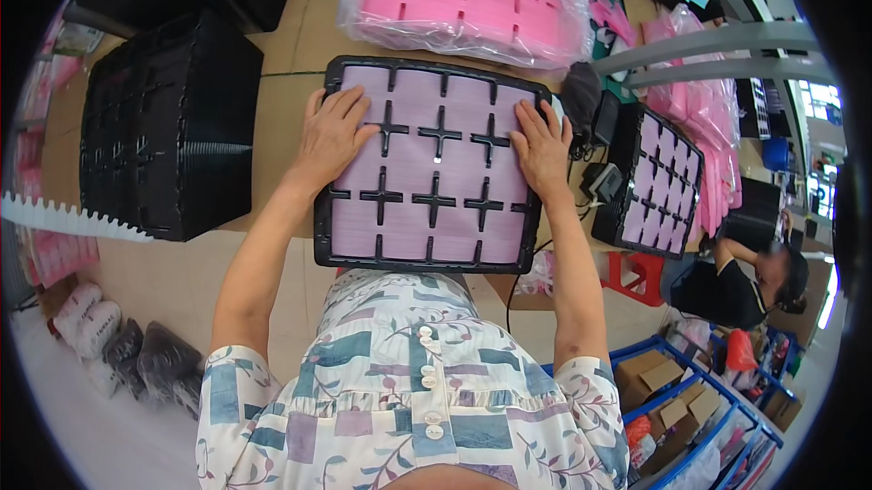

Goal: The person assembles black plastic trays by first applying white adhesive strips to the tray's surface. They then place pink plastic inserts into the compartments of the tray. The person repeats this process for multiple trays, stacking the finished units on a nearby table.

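In front of me on the table lies a black plastic frame (422,265) with cross-shaped bars, and lilac sheet material (413,234) shows through its openings. My left hand (334,134) rests on the upper left part, fingers spread over the lilac surface and the black rim. On the upper right edge lies my right hand (545,147), its fingers apart and touching the frame. Neither hand is closed around anything that I can see.
Left stands a tall stack of black trays (213,140). A clear bag of pink pieces (463,4) lies beyond the frame. Right are another lilac-filled black tray (661,183), grey rails (718,39) and a red stool (636,279). A person (727,281) sits farther right, near blue racks (654,345).
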A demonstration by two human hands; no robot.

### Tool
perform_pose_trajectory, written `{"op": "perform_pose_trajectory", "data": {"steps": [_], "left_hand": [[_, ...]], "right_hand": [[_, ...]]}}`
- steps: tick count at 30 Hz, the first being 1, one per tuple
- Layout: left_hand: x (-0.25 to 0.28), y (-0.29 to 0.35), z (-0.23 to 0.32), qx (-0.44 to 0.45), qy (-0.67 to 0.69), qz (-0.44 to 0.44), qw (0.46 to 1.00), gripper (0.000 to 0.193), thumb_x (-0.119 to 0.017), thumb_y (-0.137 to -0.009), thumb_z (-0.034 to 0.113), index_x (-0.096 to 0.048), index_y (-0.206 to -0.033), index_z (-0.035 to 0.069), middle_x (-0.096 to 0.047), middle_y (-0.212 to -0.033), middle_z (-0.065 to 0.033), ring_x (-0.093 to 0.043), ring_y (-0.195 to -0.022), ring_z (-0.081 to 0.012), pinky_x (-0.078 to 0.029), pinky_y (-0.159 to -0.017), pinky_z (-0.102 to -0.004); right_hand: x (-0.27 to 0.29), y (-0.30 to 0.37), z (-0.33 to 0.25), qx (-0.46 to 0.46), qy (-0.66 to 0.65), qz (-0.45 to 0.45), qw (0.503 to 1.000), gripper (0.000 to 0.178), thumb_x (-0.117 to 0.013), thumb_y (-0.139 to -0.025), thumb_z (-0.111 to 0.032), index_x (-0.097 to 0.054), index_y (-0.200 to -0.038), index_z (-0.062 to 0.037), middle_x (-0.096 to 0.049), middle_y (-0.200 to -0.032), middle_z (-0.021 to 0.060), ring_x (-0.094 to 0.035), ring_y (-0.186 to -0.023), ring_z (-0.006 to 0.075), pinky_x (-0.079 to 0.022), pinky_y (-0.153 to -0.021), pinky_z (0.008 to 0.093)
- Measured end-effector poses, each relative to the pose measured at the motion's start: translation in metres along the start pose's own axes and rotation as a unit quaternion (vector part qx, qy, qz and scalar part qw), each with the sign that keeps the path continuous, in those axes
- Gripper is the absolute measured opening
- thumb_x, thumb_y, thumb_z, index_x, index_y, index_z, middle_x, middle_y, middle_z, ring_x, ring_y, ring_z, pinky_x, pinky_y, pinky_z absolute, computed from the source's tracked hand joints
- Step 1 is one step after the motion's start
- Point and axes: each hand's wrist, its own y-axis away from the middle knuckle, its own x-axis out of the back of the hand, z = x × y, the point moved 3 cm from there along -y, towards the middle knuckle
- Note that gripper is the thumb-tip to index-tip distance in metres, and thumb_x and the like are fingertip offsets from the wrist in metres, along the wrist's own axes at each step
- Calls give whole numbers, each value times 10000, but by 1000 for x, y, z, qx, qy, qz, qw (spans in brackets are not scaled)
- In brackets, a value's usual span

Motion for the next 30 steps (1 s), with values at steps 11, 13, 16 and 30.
{"op": "perform_pose_trajectory", "data": {"steps": [11,13,16,30], "left_hand": [[-9,-13,-20,-35,-64,67,995,389,-563,-835,37,-570,-1223,19,-546,-1332,-129,-480,-1263,-271,-287,-1102,-513],[-3,-13,-21,-17,-47,29,998,426,-597,-852,94,-539,-1271,48,-484,-1412,-132,-433,-1318,-269,-262,-1120,-523],[10,-1,-13,-4,-2,27,1000,555,-659,-841,176,-479,-1356,69,-420,-1472,-137,-378,-1364,-303,-241,-1130,-534],[-17,127,2,321,375,-13,869,813,-645,-904,319,-235,-1494,-61,-267,-1536,-288,-243,-1451,-373,-198,-1185,-399]], "right_hand": [[-9,-14,-7,-7,17,31,999,393,-565,-937,-243,-544,-1321,-160,-542,-1362,5,-397,-1351,258,-232,-1116,538],[-5,-14,-6,-19,1,15,1000,391,-558,-941,-233,-540,-1323,-155,-536,-1372,10,-390,-1359,266,-237,-1114,541],[15,-1,-8,-10,-155,66,986,499,-593,-922,-215,-475,-1386,-71,-504,-1403,123,-373,-1371,325,-268,-1116,495],[26,124,-35,-390,-405,-39,826,444,-585,-938,-155,-509,-1283,114,-639,-1129,235,-612,-1058,392,-470,-935,362]]}}
